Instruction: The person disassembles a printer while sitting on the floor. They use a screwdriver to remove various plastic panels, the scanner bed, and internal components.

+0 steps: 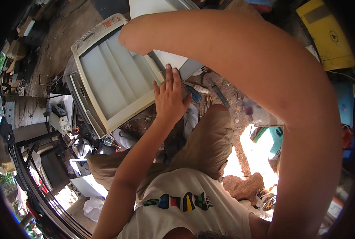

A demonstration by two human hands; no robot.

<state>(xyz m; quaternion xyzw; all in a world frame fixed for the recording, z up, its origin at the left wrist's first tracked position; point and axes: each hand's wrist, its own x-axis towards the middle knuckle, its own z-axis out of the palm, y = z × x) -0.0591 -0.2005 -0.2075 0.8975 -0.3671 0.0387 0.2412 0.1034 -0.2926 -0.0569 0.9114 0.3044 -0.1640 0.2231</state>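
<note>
Casing [113, 75], pale and framed in cream, with a ribbed grey inner face, lies tilted in the upper left of the frame, left of the left hand [170, 96]. That hand, near the middle of the frame, is released: its fingers are straight and slightly apart, the thumb stands out to the right, and nothing is in its grasp. Its fingertips point up the frame, beside the casing's right rim and over a white panel [172, 59]; whether they touch either cannot be told. The right hand [134, 38] ends a long arm that curves in from the right edge and across the top, bent down over the casing's upper right part. Its fingers are hidden, so I cannot tell whether it grips anything.

Just right of the left hand, a blue-handled tool [194, 94] and a dark bar [219, 94] lie on the ground [234, 113]. Below, two grey-white shoes [190, 118] show beside brown trousers [203, 145], and a white shirt [177, 187] with a coloured print fills the lower middle.

Farther out, a yellow box [332, 44] stands at the upper right and a teal thing [274, 140] at the right. Bundled cables [267, 199] lie at the lower right, and a white bag [93, 208] at the lower left.
</note>
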